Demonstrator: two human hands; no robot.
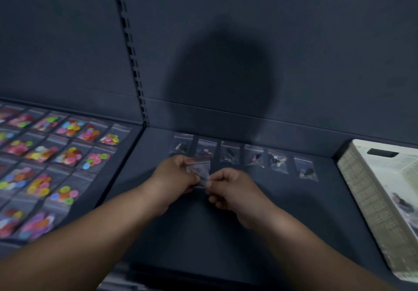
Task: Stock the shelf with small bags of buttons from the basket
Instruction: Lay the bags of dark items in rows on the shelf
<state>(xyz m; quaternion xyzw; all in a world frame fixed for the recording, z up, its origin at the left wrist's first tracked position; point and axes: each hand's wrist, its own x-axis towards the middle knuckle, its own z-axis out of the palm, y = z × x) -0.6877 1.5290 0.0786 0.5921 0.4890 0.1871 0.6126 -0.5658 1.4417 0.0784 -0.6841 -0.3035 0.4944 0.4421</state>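
Step in hand: placing one bag. Left hand (174, 173) and right hand (228, 189) both pinch a small clear bag (200, 169), fingers curled on its edges, held just above the dark shelf (248, 223). Contents are blurred, possibly dark buttons.

A row of six bags (253, 157) lies flat from 12 to 2 o'clock of the hands. The basket (366, 195) sits at 3 o'clock. Coloured bags (56, 155) fill the section at 9 o'clock.

Next, as I judge it: lay the bag flat, squared to the row, then loosen both pinches.
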